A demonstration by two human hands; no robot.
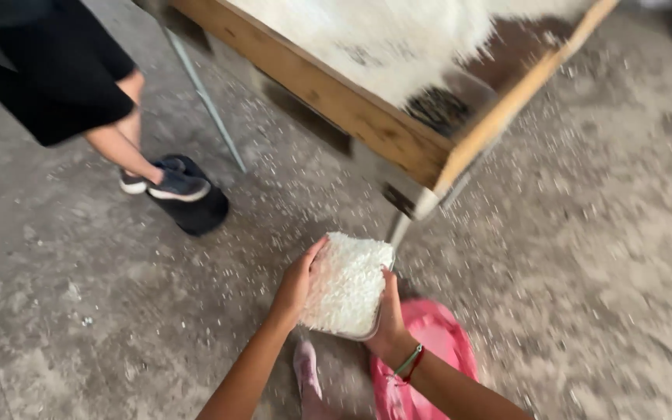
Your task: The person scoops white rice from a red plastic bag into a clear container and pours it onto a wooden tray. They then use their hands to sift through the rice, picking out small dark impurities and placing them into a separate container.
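Far and right: a wooden-framed counter (367, 117) on thin grey metal legs (204, 97), heaped with a white grainy pile (383, 47), a dark bare patch (523, 54) at its right corner. Far left: another person's leg in black shorts (48, 78), a dark sneaker with a white sole (173, 187) resting against a round black object (196, 210). Everywhere below: rough grey concrete floor (79, 311), strewn with white specks, thickest under the counter.
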